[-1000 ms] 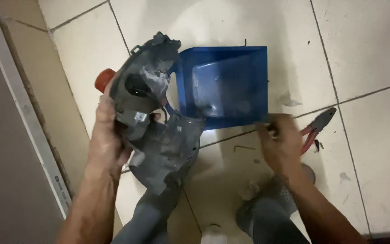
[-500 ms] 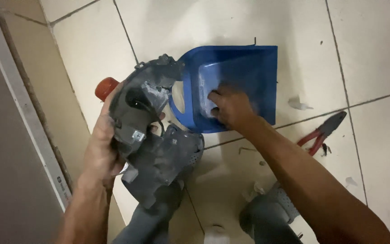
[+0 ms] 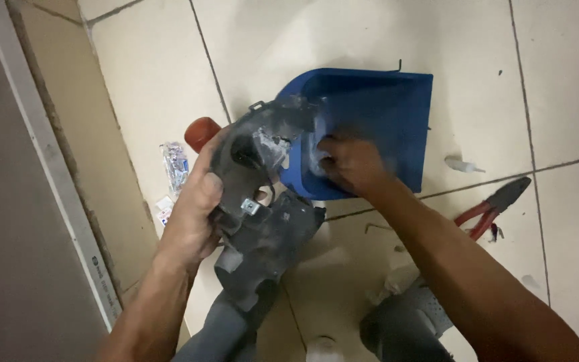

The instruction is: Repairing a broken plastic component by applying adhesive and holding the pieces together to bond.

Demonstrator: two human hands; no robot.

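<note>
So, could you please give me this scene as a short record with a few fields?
Setting: pale tiled floor, seen from above
Left hand: grips a grey plastic housing, fingers wrapped round its edge
Right hand: reaches inside a blue plastic bin that lies on the floor
Beside the bin: red-handled pliers and a small white piece
Behind the housing: an orange-red rounded object, partly hidden

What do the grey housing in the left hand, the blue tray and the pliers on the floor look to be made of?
Grey housing: looks like moulded plastic, matt and dusty, with ribs and a broken, whitish edge. Blue tray: likely plastic too, smooth with a slight sheen and thin, even walls. Pliers: dark jaws that look like metal, red handles probably coated in plastic or rubber; too small to be sure.
</note>
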